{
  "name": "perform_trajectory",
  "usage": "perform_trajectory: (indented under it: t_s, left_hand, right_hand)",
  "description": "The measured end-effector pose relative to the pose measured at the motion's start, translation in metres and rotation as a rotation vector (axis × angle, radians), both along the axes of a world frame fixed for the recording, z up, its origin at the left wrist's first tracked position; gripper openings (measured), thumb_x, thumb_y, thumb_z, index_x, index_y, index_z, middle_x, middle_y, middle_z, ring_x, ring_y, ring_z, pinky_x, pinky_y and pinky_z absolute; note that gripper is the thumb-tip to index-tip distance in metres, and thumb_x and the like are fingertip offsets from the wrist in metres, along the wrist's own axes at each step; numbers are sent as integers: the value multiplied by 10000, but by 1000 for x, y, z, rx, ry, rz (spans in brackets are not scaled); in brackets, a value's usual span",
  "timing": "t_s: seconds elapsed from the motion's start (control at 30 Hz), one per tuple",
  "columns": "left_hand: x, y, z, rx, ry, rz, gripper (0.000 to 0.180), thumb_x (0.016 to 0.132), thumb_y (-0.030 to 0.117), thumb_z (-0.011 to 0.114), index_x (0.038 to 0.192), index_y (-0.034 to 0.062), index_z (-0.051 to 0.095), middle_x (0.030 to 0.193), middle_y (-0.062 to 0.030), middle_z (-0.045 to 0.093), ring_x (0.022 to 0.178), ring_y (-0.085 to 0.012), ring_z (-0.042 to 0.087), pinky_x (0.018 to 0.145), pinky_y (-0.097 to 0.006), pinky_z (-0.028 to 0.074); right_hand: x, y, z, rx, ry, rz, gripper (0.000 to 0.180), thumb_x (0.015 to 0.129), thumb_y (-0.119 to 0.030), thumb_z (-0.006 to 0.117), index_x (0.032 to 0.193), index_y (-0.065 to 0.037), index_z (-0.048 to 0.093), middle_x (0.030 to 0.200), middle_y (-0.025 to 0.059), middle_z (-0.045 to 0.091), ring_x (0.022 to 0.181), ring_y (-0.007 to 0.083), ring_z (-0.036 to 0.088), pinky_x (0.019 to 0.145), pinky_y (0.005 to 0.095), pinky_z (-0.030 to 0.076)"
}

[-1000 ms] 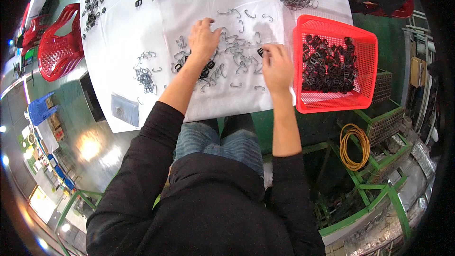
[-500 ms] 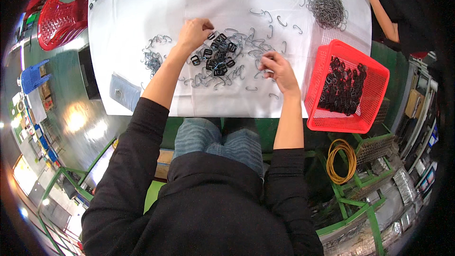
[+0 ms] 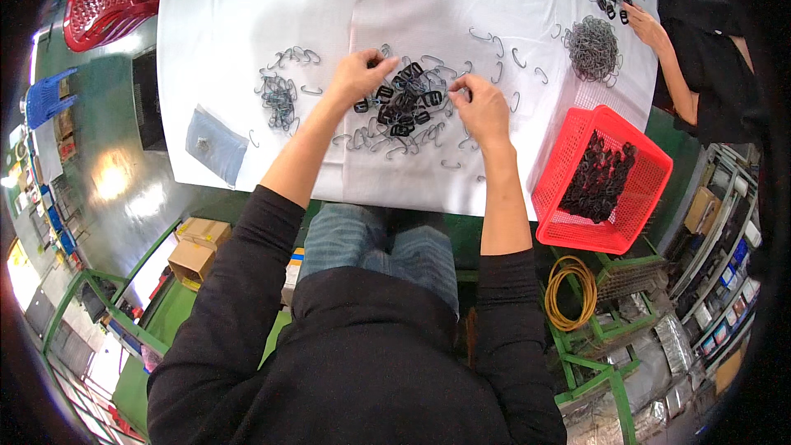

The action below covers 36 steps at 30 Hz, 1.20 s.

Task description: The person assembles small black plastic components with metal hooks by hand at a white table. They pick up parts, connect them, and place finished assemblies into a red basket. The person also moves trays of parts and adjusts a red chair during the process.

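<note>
Both hands work at the heap of black buckles in the middle of the white-covered bench: the left hand curls its fingertips at the heap's left edge, the right hand pinches something small at its right edge; what, I cannot tell

Grey wire hooks lie scattered around the heap within reach, and a red basket of black parts sits at the near right corner

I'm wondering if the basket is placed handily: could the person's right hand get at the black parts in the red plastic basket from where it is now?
Probably yes. The right hand rests on the white table, and the red plastic basket sits open-topped just to its right at the table's edge. Nothing lies between them.
</note>
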State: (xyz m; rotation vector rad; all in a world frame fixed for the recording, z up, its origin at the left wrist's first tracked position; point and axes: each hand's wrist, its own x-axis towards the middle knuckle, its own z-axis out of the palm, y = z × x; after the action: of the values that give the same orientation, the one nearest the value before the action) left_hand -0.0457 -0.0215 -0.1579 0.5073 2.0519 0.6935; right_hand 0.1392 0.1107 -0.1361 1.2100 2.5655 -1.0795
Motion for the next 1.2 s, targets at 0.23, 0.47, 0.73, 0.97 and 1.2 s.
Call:
perform_trajectory:
  t_s: [0.23, 0.47, 0.73, 0.97, 1.2]
  left_hand:
    - [33, 12, -8, 13, 357, -103, 299, 712, 307, 711, 843, 43, 661, 708, -130, 629, 744, -293, 625, 657, -373, 477]
    - [9, 5, 14, 142, 277, -61, 221, 733, 237, 697, 901, 98, 656, 666, -88, 589, 650, -244, 583, 622, -360, 459]
    - [38, 0, 15, 216, 484, -544, 233, 752, 216, 680, 966, 137, 630, 748, -76, 600, 751, -260, 594, 631, -372, 464]
    - [3, 1, 7, 136, -408, 144, 289, 756, 305, 704, 880, 45, 686, 751, -74, 642, 667, -168, 581, 625, -315, 456]
    - [-18, -24, -1, -47, -15, -5, 339, 751, 342, 709, 894, 35, 695, 796, -87, 661, 732, -156, 594, 682, -305, 463]
  right_hand:
    - [-14, -24, -23, 204, -76, 274, 239, 741, -168, 691, 951, -145, 579, 865, 48, 641, 751, 287, 630, 617, 392, 485]
    - [5, -21, -12, 207, -21, 107, 256, 747, -167, 691, 968, -146, 564, 885, 52, 649, 767, 300, 633, 625, 400, 489]
    - [2, -31, -15, 250, -134, 208, 281, 728, -143, 709, 966, -138, 561, 874, 59, 626, 757, 303, 636, 634, 425, 494]
    - [14, -24, -20, 224, -64, 171, 203, 737, -198, 708, 883, -123, 587, 819, 69, 622, 730, 282, 623, 625, 396, 479]
    - [26, -18, -6, 25, -159, -313, 224, 745, -232, 706, 906, -123, 594, 901, 77, 656, 789, 304, 623, 656, 398, 465]
